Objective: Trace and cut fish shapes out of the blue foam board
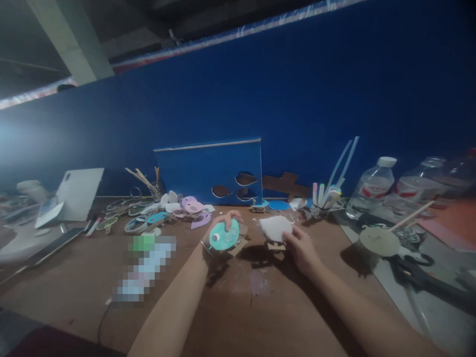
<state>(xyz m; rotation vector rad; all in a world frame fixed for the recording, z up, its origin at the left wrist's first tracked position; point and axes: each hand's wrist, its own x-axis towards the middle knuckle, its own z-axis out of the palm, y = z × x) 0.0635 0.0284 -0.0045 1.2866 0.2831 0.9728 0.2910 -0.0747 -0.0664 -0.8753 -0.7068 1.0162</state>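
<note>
A rounded teal cutout [223, 235] with a white spot near its left end is held up in my left hand [229, 219], whose fingers curl over its top edge. To the right, my right hand [300, 244] pinches the right side of a white piece [275, 228] above the brown table [238, 317]. Small brown scraps [275, 246] show just below the white piece. Another brown scrap [238, 248] lies beside the teal cutout. The two hands are apart.
Behind stands a blue board [197, 171] with drop-shaped holes. Colored cutouts [191, 204] and rings lie left of centre. At right are markers [318, 193], bottles [372, 188], a tape roll [379, 241] and black scissors [424, 277]. A blurred, pixelated object [143, 272] lies left.
</note>
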